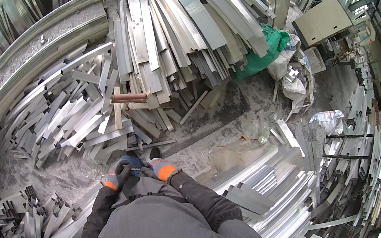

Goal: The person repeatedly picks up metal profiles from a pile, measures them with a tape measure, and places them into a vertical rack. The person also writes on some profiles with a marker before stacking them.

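Note:
Both my hands wear grey work gloves with orange cuffs and meet low in front of my body. My left hand (118, 172) is closed, its dark fingertips curled in at the front of my dark grey jacket (175, 233). Reaching across from the right, my right hand (159, 168) is closed too, its fingers pointing left towards the other hand. A small blue patch (132, 161) shows between them; whether it is a held thing or part of a glove I cannot make out. The tip of a dark shoe (155, 153) shows just beyond.
Short metal offcuts (68, 118) lie heaped ahead on the left, below long stacked metal profiles (165, 28). A reddish-brown tube (129, 98) rests on the heap. More profiles (275, 185) lie to my right. Beyond the grey floor (207, 137) are a green sack (266, 51) and white sacks (296, 84).

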Available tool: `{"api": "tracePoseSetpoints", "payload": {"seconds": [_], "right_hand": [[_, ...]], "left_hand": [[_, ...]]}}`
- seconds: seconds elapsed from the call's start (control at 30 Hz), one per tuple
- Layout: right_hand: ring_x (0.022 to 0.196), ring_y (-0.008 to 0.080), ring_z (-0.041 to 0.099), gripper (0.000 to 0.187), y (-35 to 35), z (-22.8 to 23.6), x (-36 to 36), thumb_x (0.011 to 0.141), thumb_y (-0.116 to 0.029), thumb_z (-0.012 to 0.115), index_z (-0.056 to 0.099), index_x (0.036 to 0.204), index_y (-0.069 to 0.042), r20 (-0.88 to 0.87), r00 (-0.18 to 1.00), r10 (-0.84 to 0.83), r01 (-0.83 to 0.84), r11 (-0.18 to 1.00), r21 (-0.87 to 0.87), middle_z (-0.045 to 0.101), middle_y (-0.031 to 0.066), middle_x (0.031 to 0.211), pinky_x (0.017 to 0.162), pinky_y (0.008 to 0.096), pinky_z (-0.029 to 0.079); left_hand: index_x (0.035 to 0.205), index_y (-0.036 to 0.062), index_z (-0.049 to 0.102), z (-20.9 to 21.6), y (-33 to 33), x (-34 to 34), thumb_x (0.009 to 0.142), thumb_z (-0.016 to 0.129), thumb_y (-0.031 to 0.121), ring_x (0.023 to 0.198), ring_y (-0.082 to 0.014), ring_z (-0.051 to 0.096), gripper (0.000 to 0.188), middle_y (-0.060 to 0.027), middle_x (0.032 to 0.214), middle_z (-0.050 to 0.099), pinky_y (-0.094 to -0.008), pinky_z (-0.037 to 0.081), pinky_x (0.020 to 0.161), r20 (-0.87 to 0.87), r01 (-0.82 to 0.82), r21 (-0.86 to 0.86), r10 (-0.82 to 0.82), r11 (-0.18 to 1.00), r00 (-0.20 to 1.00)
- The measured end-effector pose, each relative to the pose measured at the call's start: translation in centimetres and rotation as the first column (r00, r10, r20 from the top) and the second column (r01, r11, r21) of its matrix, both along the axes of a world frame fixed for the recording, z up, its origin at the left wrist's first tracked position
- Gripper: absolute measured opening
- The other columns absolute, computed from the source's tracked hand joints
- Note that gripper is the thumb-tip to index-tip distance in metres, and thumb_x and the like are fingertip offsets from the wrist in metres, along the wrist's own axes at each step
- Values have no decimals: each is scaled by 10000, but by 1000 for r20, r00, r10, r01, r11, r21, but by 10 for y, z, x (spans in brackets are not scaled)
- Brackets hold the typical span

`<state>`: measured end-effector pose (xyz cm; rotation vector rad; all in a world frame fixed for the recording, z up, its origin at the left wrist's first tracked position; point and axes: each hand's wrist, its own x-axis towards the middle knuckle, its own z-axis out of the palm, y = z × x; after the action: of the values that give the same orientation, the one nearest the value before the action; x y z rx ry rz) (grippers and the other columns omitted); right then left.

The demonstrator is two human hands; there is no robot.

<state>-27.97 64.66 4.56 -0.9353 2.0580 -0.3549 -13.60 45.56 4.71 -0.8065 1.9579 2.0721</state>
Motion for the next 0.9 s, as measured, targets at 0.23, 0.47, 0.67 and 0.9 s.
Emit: {"api": "tracePoseSetpoints", "payload": {"seconds": [0.23, 0.47, 0.67, 0.9], "right_hand": [[1098, 384, 650, 417, -6, -4, -8, 958, -473, 552, 661, 1260, -208, 74, 986, -152, 154, 988, -16, 690, 156, 1202, 915, 476, 517], [855, 181, 633, 203, 21, -45, 2, 917, -204, 641, 691, 1063, -73, 177, 871, -458, 490, 825, -281, 729, 75, 943, 800, 369, 506], [746, 136, 582, 193, 52, -89, 21, 936, -243, 630, 711, 1035, -99, 320, 768, -554, 627, 752, -203, 697, -2, 924, 760, 319, 517], [1135, 234, 648, 346, 117, -138, 6, 986, -121, 502, 664, 1288, -75, 182, 721, -669, 686, 653, -322, 675, 171, 1265, 1009, 347, 489]], "left_hand": [[1182, 41, 628, 35, -29, -45, 986, 588, 158, 799, -142, 646, 231, -82, 909, 692, -312, 527, 709, 32, 201, -64, -199, 978, 979], [1445, 1, 483, 241, -82, -136, 919, 647, 45, 1184, -230, 622, 553, -156, 1325, 634, -349, 495, 985, -546, -129, -588, -274, 798, 792], [1498, 5, 397, 405, -106, -179, 977, 623, 376, 1241, -326, 604, 678, -211, 1360, 594, -430, 512, 1038, -910, -315, -413, -373, 854, 182], [1493, -6, 396, 423, -85, -221, 983, 603, 365, 1244, -323, 600, 664, -213, 1358, 593, -428, 503, 1046, -722, -350, -691, -586, 632, 367]]}}
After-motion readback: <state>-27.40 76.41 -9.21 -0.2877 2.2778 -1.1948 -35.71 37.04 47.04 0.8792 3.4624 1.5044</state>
